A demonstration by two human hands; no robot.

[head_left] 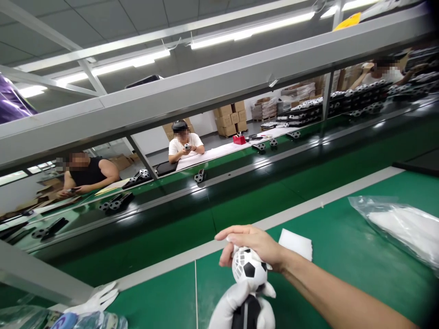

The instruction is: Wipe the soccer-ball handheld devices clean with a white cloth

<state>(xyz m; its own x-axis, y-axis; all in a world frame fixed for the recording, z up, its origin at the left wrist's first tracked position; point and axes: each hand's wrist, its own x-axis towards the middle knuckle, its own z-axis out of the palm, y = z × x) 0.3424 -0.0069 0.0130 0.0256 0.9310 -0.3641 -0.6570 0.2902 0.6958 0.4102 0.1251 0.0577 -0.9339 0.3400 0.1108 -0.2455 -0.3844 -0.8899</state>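
Note:
My left hand (229,304), in a white glove, grips the black handle (246,313) of an item topped with a black-and-white soccer ball (247,270). The ball end points up and away from me. My bare right hand (255,244) curls over the top of the ball. Bits of a white cloth (269,266) show between the palm and the ball; most of it is hidden under the hand. Behind my right wrist, a folded white cloth (297,243) lies on the green tabletop (336,274).
A clear plastic bag (401,224) of white material lies at right. At lower left are a white glove (99,297) and plastic-wrapped things. Beyond the table edge runs a conveyor (233,171) carrying several soccer-ball items. Co-workers sit across it; a grey beam (206,87) spans overhead.

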